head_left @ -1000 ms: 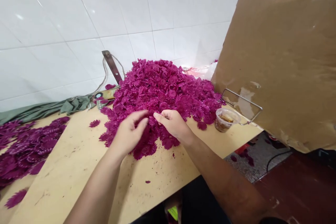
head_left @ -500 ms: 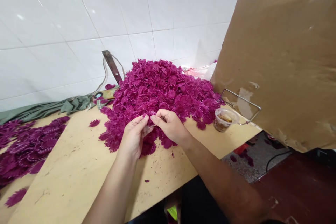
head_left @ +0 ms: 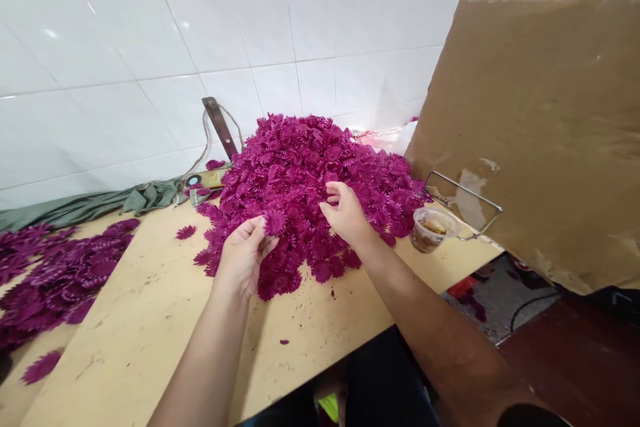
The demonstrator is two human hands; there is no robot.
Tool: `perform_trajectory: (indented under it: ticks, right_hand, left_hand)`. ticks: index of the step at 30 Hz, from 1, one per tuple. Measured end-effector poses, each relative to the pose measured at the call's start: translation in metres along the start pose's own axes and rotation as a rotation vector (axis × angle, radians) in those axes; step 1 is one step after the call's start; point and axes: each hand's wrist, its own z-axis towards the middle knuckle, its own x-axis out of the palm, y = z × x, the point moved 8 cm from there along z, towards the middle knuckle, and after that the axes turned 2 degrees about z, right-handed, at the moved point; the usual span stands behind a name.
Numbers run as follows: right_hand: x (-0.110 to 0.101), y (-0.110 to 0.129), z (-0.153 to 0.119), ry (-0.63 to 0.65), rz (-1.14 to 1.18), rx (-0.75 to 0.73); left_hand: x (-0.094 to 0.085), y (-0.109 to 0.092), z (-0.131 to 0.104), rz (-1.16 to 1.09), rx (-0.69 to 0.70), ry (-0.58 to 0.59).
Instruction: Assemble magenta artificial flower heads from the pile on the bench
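Note:
My left hand pinches a small magenta flower piece with a fringed edge between thumb and fingertips. It is held over the front left of a large pile of similar magenta flower pieces. To the right, my right hand hovers over the middle of the pile, thumb and fingers apart. I see nothing between those fingers. Both hands are in front of the pile and hide part of it.
A plastic cup of brown contents stands at right beside a bent metal wire frame. Large cardboard leans behind it. More flower pieces lie at left on the wooden board. Green cloth runs along the tiled wall.
My hands were together at the front of the pile; now they are apart. The right hand has moved up and right, and the left hand shifted slightly left with the flower piece showing.

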Motion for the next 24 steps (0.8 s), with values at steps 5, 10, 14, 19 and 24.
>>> perform_trajectory:
  ticks: [5,10,14,19,24]
  right_hand:
    - [0.026,0.016,-0.027,0.232,-0.149,-0.056]
    - [0.056,0.007,-0.044,0.449,0.015,0.082]
    - [0.069,-0.004,-0.050,0.611,0.267,0.222]
    - [0.066,-0.004,-0.054,0.653,0.407,0.234]
    - [0.063,0.013,-0.053,0.712,0.411,0.139]
  left_hand:
    - [0.009,-0.006,-0.001,0.162,0.249,-0.012]
    - [0.013,-0.011,-0.005,0.350,0.360,-0.032]
    - [0.009,-0.014,-0.010,0.497,0.395,-0.065]
    - [0.017,-0.013,-0.008,0.537,0.365,0.031]
    - [0.021,-0.010,-0.002,0.353,0.211,0.129]
